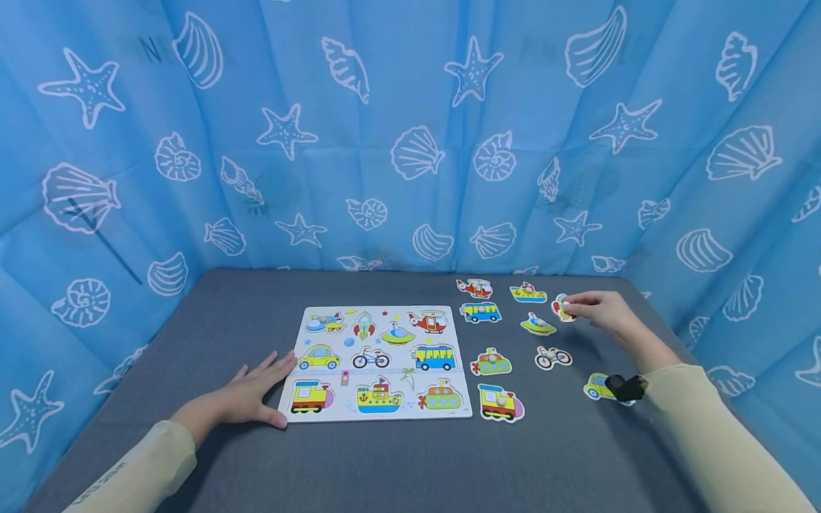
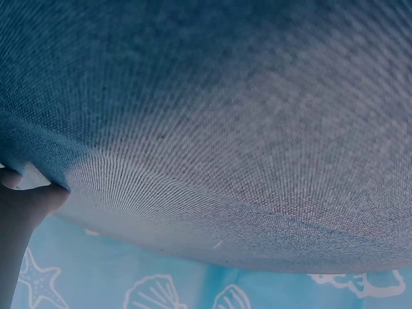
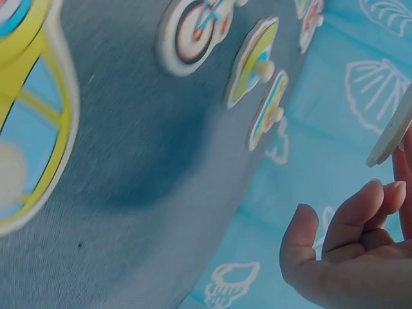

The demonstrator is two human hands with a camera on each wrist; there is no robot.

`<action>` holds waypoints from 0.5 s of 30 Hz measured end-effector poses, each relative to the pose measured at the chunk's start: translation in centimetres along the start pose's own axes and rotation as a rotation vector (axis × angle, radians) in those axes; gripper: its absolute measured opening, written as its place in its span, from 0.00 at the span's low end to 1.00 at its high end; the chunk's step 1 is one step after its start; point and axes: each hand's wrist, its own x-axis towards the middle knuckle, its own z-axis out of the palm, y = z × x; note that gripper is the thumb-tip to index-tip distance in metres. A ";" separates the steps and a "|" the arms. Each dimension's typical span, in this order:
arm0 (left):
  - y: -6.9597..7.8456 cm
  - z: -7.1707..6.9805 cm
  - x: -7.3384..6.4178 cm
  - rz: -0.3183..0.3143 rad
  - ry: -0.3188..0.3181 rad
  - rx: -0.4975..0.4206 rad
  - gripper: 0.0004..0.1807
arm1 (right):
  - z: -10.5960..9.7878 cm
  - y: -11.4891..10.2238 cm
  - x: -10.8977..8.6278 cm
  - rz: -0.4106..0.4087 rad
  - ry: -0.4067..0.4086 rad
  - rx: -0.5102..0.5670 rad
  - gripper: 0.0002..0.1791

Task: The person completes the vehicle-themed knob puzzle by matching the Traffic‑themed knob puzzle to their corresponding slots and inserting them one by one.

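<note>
A white wooden peg puzzle board (image 1: 410, 375) printed with vehicles lies on the grey table. My left hand (image 1: 253, 395) is spread at its left edge, fingertips and thumb against the rim; the left wrist view catches part of the hand (image 2: 26, 209). My right hand (image 1: 599, 311) pinches a red and yellow puzzle piece (image 1: 561, 306) between thumb and fingers, raised above the table. In the right wrist view only the edge of that piece (image 3: 389, 136) shows above the right hand (image 3: 357, 248). Nearest to it are the boat piece (image 1: 528, 292) and the flying saucer piece (image 1: 537, 325).
Other knobbed pieces lie right of the board: helicopter (image 1: 474, 288), bus (image 1: 480, 312), submarine (image 1: 491, 363), train (image 1: 499, 404) and bicycle (image 1: 553, 358). A car piece (image 1: 596, 387) is partly covered by the black wrist camera (image 1: 625, 387). A blue shell-patterned curtain (image 1: 385, 157) surrounds the table.
</note>
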 end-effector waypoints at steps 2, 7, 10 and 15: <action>0.1 0.0 0.0 -0.001 0.001 -0.003 0.65 | 0.3 -0.3 0.0 -0.009 -0.007 0.001 0.30; 0.3 0.1 -0.1 -0.008 0.006 -0.006 0.63 | 1.1 -1.0 -0.2 -0.033 -0.022 0.004 0.30; 0.4 0.2 -0.1 -0.014 0.005 -0.011 0.63 | 1.6 -1.5 -0.3 -0.042 -0.028 0.003 0.30; 0.4 0.1 -0.1 -0.017 0.008 -0.015 0.63 | 2.4 -2.3 -0.5 -0.045 -0.034 0.012 0.30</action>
